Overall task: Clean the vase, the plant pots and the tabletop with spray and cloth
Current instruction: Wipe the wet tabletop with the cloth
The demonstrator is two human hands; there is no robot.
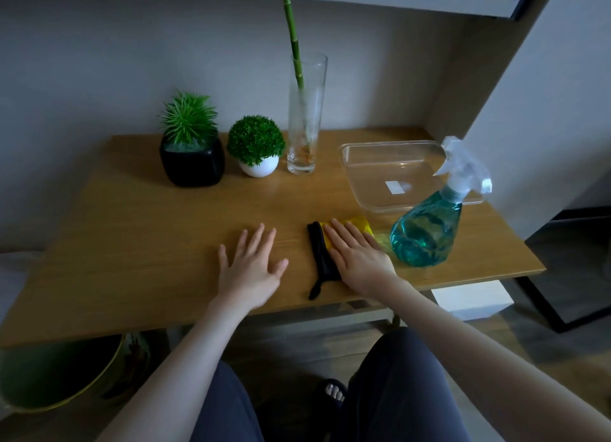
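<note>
The right hand (358, 254) lies flat with straight fingers pressing on the folded yellow-and-black cloth (325, 243); the left hand (253, 266) rests spread on the bare wooden tabletop (148, 243), gripping nothing. Just right of the cloth stands the teal-filled plastic spray bottle (429, 230), close enough that a careless sweep could topple it. Behind stand the tall, narrow glass vase (305, 117), likely tippy with its bamboo stalk (292, 35), the glossy black square pot (193, 162), the round white pot (259, 168), and a clear tray (363, 183).

head cam | looks forward-down | close over wooden tabletop (139, 243) | single view, nothing shared
</note>
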